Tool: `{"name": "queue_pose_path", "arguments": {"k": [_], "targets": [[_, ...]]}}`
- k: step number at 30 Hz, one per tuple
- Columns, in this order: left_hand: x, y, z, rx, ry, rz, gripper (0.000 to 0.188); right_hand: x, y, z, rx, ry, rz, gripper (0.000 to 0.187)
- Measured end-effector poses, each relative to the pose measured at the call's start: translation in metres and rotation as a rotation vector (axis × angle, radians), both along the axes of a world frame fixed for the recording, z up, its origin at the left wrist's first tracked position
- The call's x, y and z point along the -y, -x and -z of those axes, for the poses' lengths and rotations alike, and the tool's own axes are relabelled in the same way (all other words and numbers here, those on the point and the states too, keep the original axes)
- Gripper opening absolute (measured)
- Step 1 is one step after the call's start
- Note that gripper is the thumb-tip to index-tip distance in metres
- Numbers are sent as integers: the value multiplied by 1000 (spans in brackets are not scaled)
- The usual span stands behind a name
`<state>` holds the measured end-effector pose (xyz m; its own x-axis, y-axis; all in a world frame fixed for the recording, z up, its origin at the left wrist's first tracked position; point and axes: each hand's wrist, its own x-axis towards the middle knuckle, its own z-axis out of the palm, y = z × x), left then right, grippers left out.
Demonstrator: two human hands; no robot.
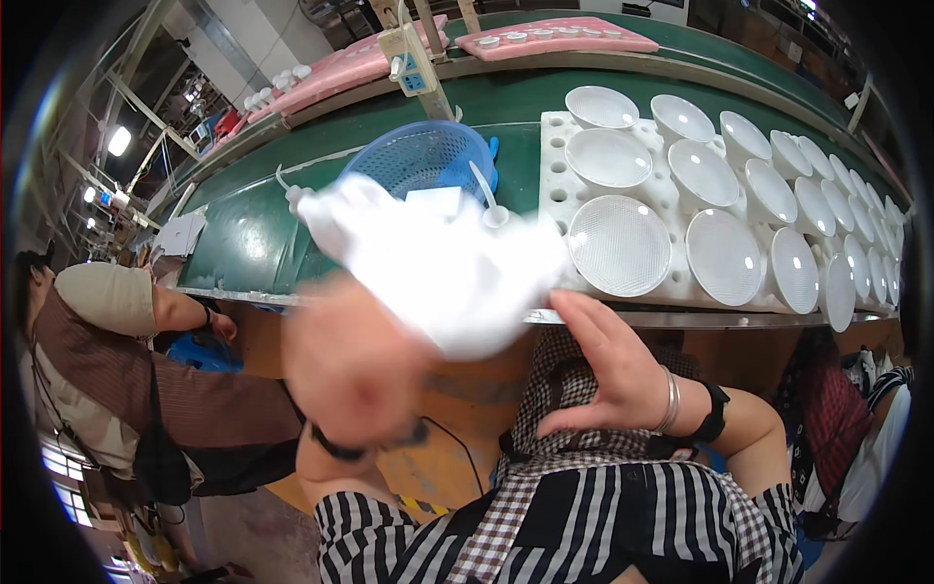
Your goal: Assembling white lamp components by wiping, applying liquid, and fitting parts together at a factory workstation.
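My left hand (355,365) is a blur at the white cloth (452,277), can't tell its grip; right hand (618,370)'s spread, empty. Cloth's over the green table (248,238)'s edge. Probably light, floppy: I'd pinch a bunched fold.

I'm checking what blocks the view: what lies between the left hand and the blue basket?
A blurred white bundle, apparently cloth, lies between the left hand and the blue basket in the head view.
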<state>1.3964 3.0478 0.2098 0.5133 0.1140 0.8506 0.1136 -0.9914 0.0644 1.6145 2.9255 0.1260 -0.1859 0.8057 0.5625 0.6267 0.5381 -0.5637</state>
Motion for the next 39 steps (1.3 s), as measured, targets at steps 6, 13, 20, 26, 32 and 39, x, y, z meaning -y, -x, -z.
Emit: {"name": "queue_pose_path", "arguments": {"k": [6, 13, 20, 26, 32, 39], "targets": [[28, -47, 38, -496, 619, 1053, 17, -17, 26, 21, -110, 94, -313, 64], [-127, -23, 51, -280, 829, -237, 17, 7, -4, 55, -639, 522, -7, 23], [-229, -29, 105, -1261, 557, -470, 41, 30, -26, 59, -549, 687, 138, 21], [-238, -31, 116, -1250, 635, -480, 42, 31, -40, 66, -638, 726, -7, 30], [-241, -28, 116, -1166, 565, -475, 47, 15, -35, 62, -515, 738, -78, 31], [-243, 1, 77, -848, 937, -312, 35, 12, -38, 62, -405, 703, -126, 57]]}}
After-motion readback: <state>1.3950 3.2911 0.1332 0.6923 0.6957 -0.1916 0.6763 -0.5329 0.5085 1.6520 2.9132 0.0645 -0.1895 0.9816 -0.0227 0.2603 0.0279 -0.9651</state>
